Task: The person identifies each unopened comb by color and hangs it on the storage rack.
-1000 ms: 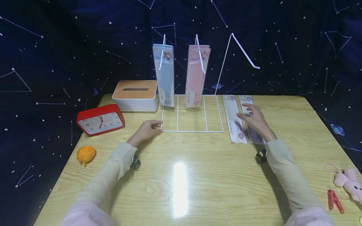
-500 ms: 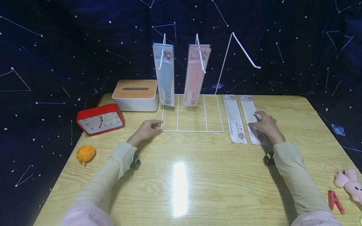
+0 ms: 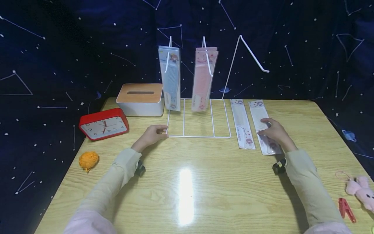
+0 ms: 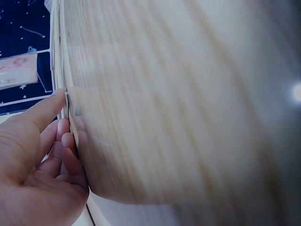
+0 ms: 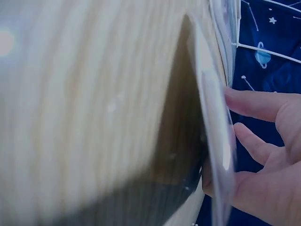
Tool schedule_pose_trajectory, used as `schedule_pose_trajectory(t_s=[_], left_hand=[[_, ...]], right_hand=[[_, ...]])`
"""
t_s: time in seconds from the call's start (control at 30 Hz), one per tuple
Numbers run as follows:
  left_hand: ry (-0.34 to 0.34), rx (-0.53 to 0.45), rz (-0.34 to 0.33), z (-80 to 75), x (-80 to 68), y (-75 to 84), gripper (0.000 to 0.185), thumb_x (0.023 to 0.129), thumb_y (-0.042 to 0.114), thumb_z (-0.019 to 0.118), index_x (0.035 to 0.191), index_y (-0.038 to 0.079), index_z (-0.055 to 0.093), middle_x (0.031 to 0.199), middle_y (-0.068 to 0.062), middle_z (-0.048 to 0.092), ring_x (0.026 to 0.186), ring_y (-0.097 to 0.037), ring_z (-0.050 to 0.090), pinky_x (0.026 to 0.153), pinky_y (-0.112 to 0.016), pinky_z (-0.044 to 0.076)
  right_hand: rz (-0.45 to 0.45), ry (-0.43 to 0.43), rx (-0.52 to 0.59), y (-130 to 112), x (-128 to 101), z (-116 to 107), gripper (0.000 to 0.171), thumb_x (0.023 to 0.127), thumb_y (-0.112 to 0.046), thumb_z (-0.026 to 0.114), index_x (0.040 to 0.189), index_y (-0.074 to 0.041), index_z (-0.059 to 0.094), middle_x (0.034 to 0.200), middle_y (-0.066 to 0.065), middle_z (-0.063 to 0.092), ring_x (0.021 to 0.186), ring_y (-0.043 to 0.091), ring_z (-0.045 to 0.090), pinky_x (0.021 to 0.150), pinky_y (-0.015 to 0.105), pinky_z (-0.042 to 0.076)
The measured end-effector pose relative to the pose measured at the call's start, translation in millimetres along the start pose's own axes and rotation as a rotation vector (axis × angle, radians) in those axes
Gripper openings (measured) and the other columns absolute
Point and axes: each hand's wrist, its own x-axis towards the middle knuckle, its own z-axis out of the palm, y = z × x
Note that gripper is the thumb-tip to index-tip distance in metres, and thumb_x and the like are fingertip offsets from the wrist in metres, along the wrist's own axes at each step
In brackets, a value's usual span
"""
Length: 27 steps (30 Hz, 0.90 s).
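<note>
Since the earlier head frames the right hand (image 3: pixel 274 132) has slid from the upper part of the two flat comb packs down toward the viewer and now sits on the right comb pack (image 3: pixel 264 126), whose near end has swung a little to the right and lies skewed beside the left comb pack (image 3: pixel 242 123). Its long axis runs from upper centre-right of the frame toward lower right, almost along the forearm, so the fingers lie over its near half. In the right wrist view the fingers (image 5: pixel 251 106) are nearly straight, with the pack's edge (image 5: pixel 214 122) lifted off the wood and the thumb seemingly beneath it, a loose pinch rather than a closed grip. The left hand (image 3: pixel 150 135) holds the front left corner of the white wire rack (image 3: pixel 198 135), thumb and curled fingers (image 4: pixel 63 141) against the wire. An empty hook (image 3: pixel 251 53) stands at upper right of the rack, above and left of the pack. Bare table (image 3: pixel 298 113) lies to the right; the table's far edge is close behind the pack's far end.
</note>
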Motion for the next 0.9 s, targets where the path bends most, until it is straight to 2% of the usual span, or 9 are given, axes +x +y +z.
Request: schedule_pose_trajectory(t_s=[0.1,0.2,0.33,0.47,0.53,0.63,0.73,0.8,0.9], left_hand=[[0.0,-0.004,-0.003,-0.4,-0.7,0.9,0.047,0.089,0.017,0.067,0.131,0.0,0.054,0.121,-0.017,0.061,0.112,-0.031,0.054,0.099,-0.044,0.043],[-0.002,-0.009,-0.006,-0.7,-1.6,1.8,0.048,0.089,0.017,0.067,0.132,0.0,0.054,0.122,-0.017,0.06,0.112,-0.031,0.054,0.099,-0.044,0.043],[-0.003,-0.012,-0.011,-0.5,-1.9,2.0,0.048,0.089,0.017,0.067,0.132,0.0,0.054,0.121,-0.017,0.06,0.112,-0.03,0.054,0.099,-0.043,0.043],[0.0,-0.013,-0.011,-0.6,-1.4,2.1,0.048,0.089,0.017,0.067,0.131,0.0,0.055,0.121,-0.016,0.06,0.111,-0.029,0.054,0.098,-0.043,0.044],[0.001,-0.012,-0.01,-0.6,-1.3,2.1,0.048,0.089,0.017,0.067,0.131,0.0,0.054,0.121,-0.016,0.06,0.11,-0.029,0.054,0.098,-0.043,0.044],[-0.001,-0.008,-0.01,-0.2,-1.4,1.9,0.047,0.089,0.017,0.067,0.132,0.0,0.054,0.121,-0.016,0.06,0.111,-0.029,0.054,0.098,-0.042,0.043],[-0.004,-0.007,-0.014,-0.3,-1.5,2.3,0.047,0.089,0.018,0.066,0.132,0.001,0.054,0.122,-0.016,0.06,0.111,-0.029,0.054,0.098,-0.043,0.043],[-0.006,-0.004,-0.016,-0.5,-1.6,2.5,0.047,0.089,0.018,0.066,0.132,0.001,0.054,0.123,-0.016,0.06,0.111,-0.029,0.054,0.099,-0.043,0.043],[-0.008,-0.004,-0.019,-0.8,-1.4,2.4,0.048,0.089,0.019,0.067,0.132,0.002,0.054,0.123,-0.016,0.06,0.113,-0.03,0.054,0.099,-0.043,0.043]], right_hand=[[-0.004,-0.032,0.02,-0.5,-2.0,0.1,0.076,0.084,-0.012,0.064,0.147,0.001,0.025,0.148,0.038,0.01,0.121,0.051,0.03,0.097,0.059,0.035],[-0.056,-0.011,0.029,-2.2,-6.4,-0.2,0.078,0.083,-0.009,0.064,0.148,0.003,0.021,0.147,0.039,0.012,0.124,0.053,0.028,0.1,0.063,0.03],[-0.139,0.049,0.054,-7.4,-17.8,-0.2,0.08,0.083,-0.006,0.066,0.148,0.002,0.019,0.148,0.037,0.015,0.126,0.056,0.026,0.093,0.064,0.036],[-0.177,0.103,0.094,-17.0,-34.2,1.0,0.082,0.083,-0.006,0.067,0.149,-0.001,0.02,0.149,0.035,0.014,0.133,0.057,0.016,0.101,0.069,0.025],[-0.192,0.124,0.114,-23.0,-43.9,1.5,0.082,0.083,-0.006,0.068,0.15,-0.002,0.02,0.15,0.035,0.013,0.135,0.056,0.01,0.104,0.071,0.013],[-0.23,0.17,0.135,-32.5,-61.5,3.4,0.081,0.084,-0.006,0.068,0.15,-0.005,0.021,0.149,0.034,0.015,0.132,0.057,0.018,0.101,0.072,0.02],[-0.305,0.229,0.18,-40.0,-81.3,7.0,0.08,0.084,-0.003,0.068,0.149,-0.005,0.023,0.146,0.034,0.019,0.12,0.057,0.033,0.092,0.07,0.035],[-0.36,0.266,0.207,-43.7,-94.7,10.4,0.079,0.084,-0.003,0.069,0.149,-0.005,0.025,0.143,0.033,0.023,0.115,0.055,0.039,0.087,0.067,0.042],[-0.433,0.303,0.255,-48.0,-113.3,17.2,0.078,0.083,-0.002,0.07,0.148,-0.006,0.027,0.138,0.027,0.029,0.107,0.048,0.046,0.078,0.043,0.055]])
